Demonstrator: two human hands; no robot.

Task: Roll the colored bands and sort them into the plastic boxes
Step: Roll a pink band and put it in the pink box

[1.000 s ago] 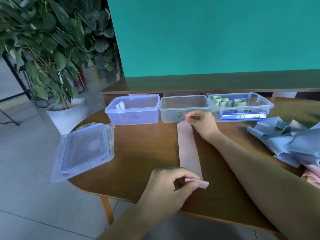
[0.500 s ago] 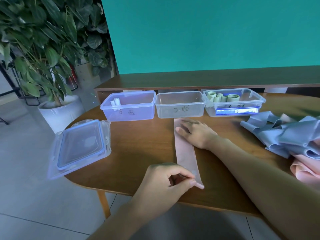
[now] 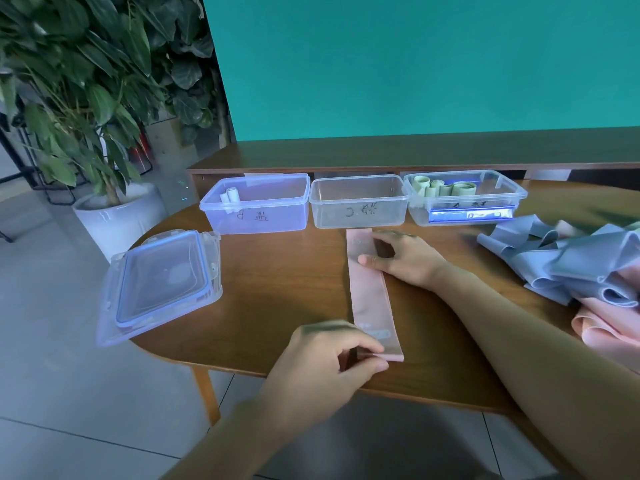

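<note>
A pink band [image 3: 370, 296] lies flat and straight on the wooden table [image 3: 284, 289], running from the boxes toward me. My left hand [image 3: 329, 362] pinches its near end between thumb and fingers. My right hand [image 3: 401, 258] rests palm down on its far end, fingers spread. Three clear plastic boxes stand in a row behind: the left box [image 3: 256, 206] holds a small white roll, the middle box [image 3: 358, 202] holds nothing, the right box [image 3: 464, 197] holds several green rolls.
A heap of loose grey-blue bands [image 3: 568, 261] and pink bands [image 3: 609, 327] lies at the right of the table. Stacked box lids [image 3: 159, 285] overhang the table's left edge. A potted plant [image 3: 86, 109] stands on the floor to the left.
My right hand slid from the band's far tip down onto it and flattened there. My left hand lowered the band's near end onto the table.
</note>
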